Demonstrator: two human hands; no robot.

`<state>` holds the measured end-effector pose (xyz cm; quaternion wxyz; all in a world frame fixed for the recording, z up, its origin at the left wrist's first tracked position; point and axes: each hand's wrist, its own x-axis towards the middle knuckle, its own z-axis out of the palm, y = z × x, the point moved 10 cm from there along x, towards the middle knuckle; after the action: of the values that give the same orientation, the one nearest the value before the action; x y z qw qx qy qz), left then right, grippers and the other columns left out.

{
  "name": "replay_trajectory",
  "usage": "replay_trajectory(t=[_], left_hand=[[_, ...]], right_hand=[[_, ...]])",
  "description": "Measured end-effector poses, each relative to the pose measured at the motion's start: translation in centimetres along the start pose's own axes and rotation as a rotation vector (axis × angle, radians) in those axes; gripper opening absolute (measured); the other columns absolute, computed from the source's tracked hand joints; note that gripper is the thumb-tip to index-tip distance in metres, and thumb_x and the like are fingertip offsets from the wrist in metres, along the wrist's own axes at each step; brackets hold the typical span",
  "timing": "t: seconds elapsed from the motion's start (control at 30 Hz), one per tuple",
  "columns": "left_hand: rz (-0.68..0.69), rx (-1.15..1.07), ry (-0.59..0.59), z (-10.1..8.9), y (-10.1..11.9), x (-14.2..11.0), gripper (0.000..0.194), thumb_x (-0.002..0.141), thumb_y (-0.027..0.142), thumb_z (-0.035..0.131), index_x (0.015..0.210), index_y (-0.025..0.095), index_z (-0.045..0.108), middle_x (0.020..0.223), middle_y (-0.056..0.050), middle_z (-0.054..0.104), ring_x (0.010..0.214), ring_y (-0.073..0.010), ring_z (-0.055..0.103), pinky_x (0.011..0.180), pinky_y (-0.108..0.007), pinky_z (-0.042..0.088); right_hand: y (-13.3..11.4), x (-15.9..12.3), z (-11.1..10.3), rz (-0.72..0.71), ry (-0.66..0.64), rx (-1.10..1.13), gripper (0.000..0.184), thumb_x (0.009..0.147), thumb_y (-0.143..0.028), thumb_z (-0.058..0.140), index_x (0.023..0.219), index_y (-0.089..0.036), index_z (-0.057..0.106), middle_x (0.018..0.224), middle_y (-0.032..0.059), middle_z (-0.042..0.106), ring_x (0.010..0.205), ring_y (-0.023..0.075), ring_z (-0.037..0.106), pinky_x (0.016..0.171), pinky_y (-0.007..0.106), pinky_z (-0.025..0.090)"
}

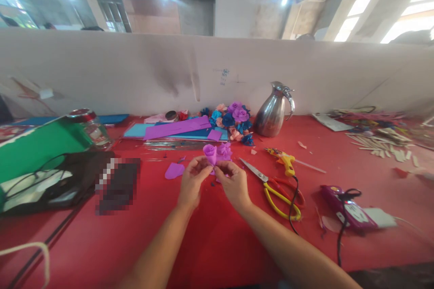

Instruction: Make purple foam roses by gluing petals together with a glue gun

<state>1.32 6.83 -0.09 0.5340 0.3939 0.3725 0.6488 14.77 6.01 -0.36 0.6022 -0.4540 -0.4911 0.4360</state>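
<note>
Between my two hands stands a small purple paper flower (209, 153), rolled into a cone with its wider end up. My left hand (195, 176) pinches its base from the left, fingers closed. From the right, the fingertips of my right hand (233, 179) press on the same base. Just behind, more purple paper petals (224, 150) show, partly hidden by the right fingers. A loose purple petal (174, 170) lies flat to the left of my left hand. Scissors (271, 185) with yellow and red handles rest open to the right of my right hand.
A yellow glue gun (286, 162) lies beyond the scissors, its black cord running forward. Finished paper flowers (233, 119) and purple paper strips (178, 127) are at the back. A steel jug (272, 113) stands near the wall; a purple box (349, 207) is at right, a glass jar (93, 128) at left.
</note>
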Motion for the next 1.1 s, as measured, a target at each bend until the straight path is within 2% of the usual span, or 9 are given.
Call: replay_trajectory(t=[0.23,0.33,0.5,0.7,0.87,1.0,1.1], left_hand=[[0.022,0.073,0.025,0.0,0.4,-0.1,0.026,0.059,0.019,0.077,0.082,0.019,0.068,0.072,0.002,0.064,0.07,-0.0107,0.057,0.069,-0.021,0.044],[-0.047,0.022,-0.007,0.1,-0.5,0.1,0.028,0.056,0.019,0.079,0.083,0.018,0.07,0.073,0.001,0.066,0.07,-0.0109,0.058,0.07,-0.022,0.044],[-0.154,-0.02,-0.036,0.0,-1.6,0.3,0.026,0.055,0.022,0.08,0.08,0.018,0.075,0.077,-0.004,0.073,0.075,-0.0158,0.062,0.076,-0.028,0.045],[-0.118,0.106,-0.06,0.2,-1.2,0.1,0.026,0.06,0.027,0.077,0.083,0.017,0.077,0.081,-0.006,0.075,0.086,-0.0225,0.065,0.081,-0.032,0.045],[-0.062,0.181,-0.084,0.1,-1.3,0.1,0.023,0.065,0.029,0.074,0.084,0.018,0.077,0.08,-0.006,0.075,0.089,-0.0237,0.065,0.083,-0.034,0.045],[-0.035,0.186,-0.11,0.2,-1.3,0.2,0.022,0.066,0.03,0.073,0.084,0.019,0.077,0.079,-0.004,0.074,0.081,-0.0213,0.065,0.08,-0.032,0.046],[-0.022,0.182,-0.11,0.2,-1.0,0.2,0.021,0.067,0.031,0.072,0.083,0.018,0.076,0.076,-0.003,0.073,0.077,-0.0198,0.064,0.076,-0.031,0.046]], right_hand=[[0.0,-0.1,0.1,-0.017,-0.002,-0.024,0.019,0.075,-0.033,0.061,0.083,-0.016,0.067,0.068,0.0012,0.064,0.058,0.0133,0.056,0.054,0.025,0.047],[0.0,-0.1,0.1,0.003,0.004,0.005,0.021,0.075,-0.034,0.063,0.085,-0.016,0.067,0.073,0.0028,0.067,0.063,0.0148,0.059,0.056,0.025,0.048],[-0.2,-0.1,0.0,-0.023,0.008,0.005,0.021,0.075,-0.034,0.062,0.086,-0.016,0.068,0.075,0.0038,0.068,0.065,0.0152,0.06,0.058,0.026,0.049],[-0.3,-0.3,-0.3,-0.086,0.031,-0.076,0.021,0.077,-0.033,0.062,0.087,-0.016,0.069,0.073,0.003,0.069,0.061,0.0143,0.059,0.058,0.026,0.05],[-0.8,-0.5,-0.7,-0.116,0.063,-0.108,0.018,0.077,-0.032,0.063,0.083,-0.017,0.07,0.071,0.0023,0.07,0.059,0.0142,0.06,0.057,0.025,0.051],[-2.1,-0.8,-0.8,-0.219,0.07,-0.24,0.016,0.08,-0.028,0.06,0.084,-0.018,0.071,0.067,0.0011,0.071,0.053,0.0137,0.061,0.053,0.024,0.05],[-3.4,-1.4,-0.5,-0.369,0.076,-0.366,0.016,0.081,-0.026,0.059,0.087,-0.019,0.072,0.074,0.0032,0.074,0.061,0.016,0.066,0.061,0.026,0.053]])
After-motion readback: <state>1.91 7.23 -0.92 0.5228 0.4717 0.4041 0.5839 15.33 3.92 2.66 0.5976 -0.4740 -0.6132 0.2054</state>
